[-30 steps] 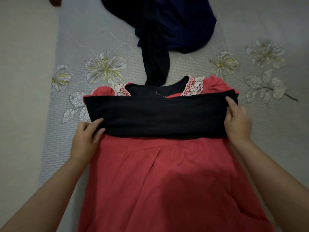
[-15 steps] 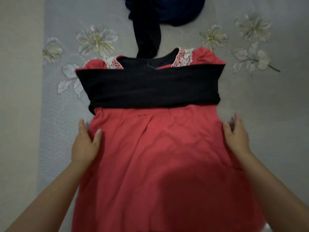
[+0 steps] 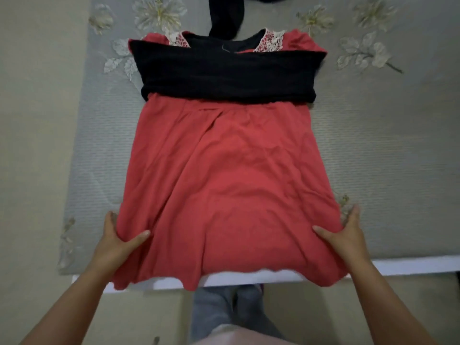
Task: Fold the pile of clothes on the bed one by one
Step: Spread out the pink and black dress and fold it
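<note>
Sliding down from the black band (image 3: 227,75), both hands now pinch the dress (image 3: 229,175) sides near its hem: left hand (image 3: 119,239) lower left, right hand (image 3: 342,236) lower right, ready to fold upward.

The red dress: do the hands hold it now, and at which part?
Yes. Both hands grip the red dress at the skirt's side edges near the hem: left hand at the left edge, right hand at the right edge.
</note>
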`<state>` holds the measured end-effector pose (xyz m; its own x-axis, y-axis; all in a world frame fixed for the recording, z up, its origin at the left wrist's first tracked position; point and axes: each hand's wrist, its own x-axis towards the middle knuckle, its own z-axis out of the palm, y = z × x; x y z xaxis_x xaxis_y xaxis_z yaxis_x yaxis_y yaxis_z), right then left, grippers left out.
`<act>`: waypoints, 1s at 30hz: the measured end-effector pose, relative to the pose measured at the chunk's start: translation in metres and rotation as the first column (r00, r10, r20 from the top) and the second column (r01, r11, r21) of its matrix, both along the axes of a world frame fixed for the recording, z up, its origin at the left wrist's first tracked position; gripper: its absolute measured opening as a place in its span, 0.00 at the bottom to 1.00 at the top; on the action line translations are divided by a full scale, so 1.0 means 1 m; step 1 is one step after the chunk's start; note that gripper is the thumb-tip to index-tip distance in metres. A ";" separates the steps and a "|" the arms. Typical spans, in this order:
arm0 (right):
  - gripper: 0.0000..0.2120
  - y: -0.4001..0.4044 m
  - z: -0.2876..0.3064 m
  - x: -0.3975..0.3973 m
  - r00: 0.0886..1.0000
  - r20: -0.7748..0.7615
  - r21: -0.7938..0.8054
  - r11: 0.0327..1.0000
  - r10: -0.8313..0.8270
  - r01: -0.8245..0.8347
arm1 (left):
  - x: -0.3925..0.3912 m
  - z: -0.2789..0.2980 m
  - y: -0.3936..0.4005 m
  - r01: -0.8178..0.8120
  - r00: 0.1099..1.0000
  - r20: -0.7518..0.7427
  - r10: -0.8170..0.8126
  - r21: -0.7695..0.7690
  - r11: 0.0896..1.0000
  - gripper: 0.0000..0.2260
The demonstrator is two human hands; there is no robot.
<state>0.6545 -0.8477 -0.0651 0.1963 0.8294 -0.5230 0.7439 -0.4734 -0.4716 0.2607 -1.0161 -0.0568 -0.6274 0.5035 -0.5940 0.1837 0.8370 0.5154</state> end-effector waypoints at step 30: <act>0.34 0.104 0.089 -0.033 0.718 -0.668 0.082 0.939 -0.197 0.334 | -0.015 0.074 0.109 -0.128 0.991 0.040 0.124 0.491 0.862 0.36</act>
